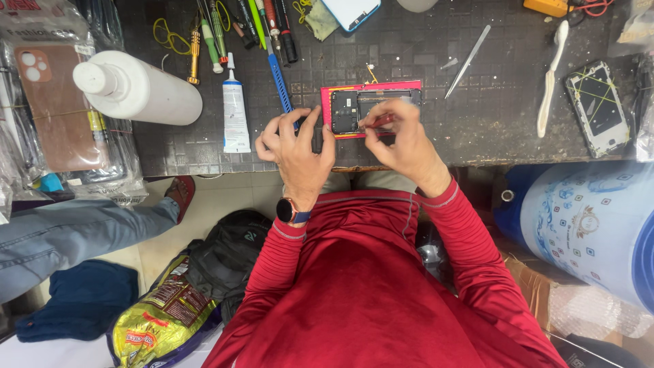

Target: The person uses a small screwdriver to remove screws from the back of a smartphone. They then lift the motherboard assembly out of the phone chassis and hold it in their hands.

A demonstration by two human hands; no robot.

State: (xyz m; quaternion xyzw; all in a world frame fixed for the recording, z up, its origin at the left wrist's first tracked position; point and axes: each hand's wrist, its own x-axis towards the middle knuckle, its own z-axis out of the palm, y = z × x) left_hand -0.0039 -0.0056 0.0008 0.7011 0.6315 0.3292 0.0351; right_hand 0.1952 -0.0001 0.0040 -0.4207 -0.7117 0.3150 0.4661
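An opened phone point(354, 109) with a red frame lies face down at the near edge of the dark workbench point(436, 129), its inner boards exposed. My left hand point(296, 146) rests at the phone's left side, fingers curled against it and over a blue-handled tool point(278, 78). My right hand point(402, 140) pinches a small red-handled tool point(383, 121) whose tip sits on the phone's inside. Both sleeves are red; a watch is on my left wrist.
A white bottle point(139, 88) lies at left beside a white glue tube point(235, 109). Several screwdrivers point(218, 31) lie at the back, tweezers point(469, 60) and a white spudger point(550, 75) at right, another phone point(598, 105) far right. Another person's leg point(82, 232) is lower left.
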